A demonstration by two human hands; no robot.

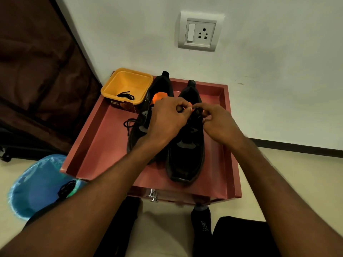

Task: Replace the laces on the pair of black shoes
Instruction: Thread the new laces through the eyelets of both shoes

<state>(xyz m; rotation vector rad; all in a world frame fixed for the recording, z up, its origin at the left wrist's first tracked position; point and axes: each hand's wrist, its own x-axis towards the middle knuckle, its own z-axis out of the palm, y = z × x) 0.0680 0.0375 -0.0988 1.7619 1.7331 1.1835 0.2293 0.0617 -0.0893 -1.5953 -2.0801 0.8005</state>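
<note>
Two black shoes stand side by side on a red tray-topped stand (96, 145), toes toward me. The right shoe (187, 156) is under both hands. My left hand (167, 119) and my right hand (219, 125) meet over its upper eyelets, and their fingertips pinch a black lace (195, 108) there. The left shoe (141, 125) shows an orange insole and a loose black lace (130, 123) hanging off its left side. A yellow tub (128, 86) at the tray's back left holds another black lace (126, 95).
A blue-lined bin (35, 184) with something black in it stands on the floor at the left. The white wall with a socket plate (200, 31) is right behind the tray. A drawer knob (153, 195) sticks out in front, above my socked foot (202, 225).
</note>
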